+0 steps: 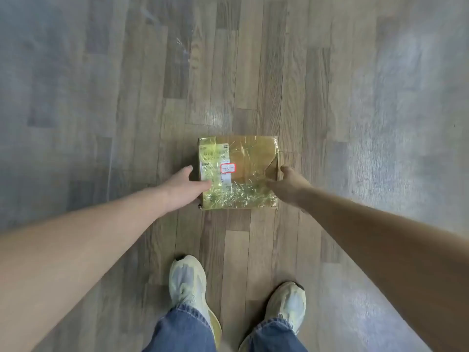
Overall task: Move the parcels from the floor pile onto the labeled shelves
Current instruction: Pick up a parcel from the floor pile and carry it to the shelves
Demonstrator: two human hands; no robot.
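A square cardboard parcel wrapped in shiny clear tape is in front of me, over the wooden floor. A white shipping label and a small red-framed sticker sit on its left half. My left hand holds its left edge, thumb on top and fingers down the side. On the opposite edge my right hand grips the same way, thumb across the top. Whether the parcel rests on the floor or hangs just above it, I cannot tell. No shelves or other parcels are in view.
Grey-brown wood-plank floor fills the view on all sides. My two feet in pale sneakers and blue jeans stand just behind the parcel, near the bottom of the frame.
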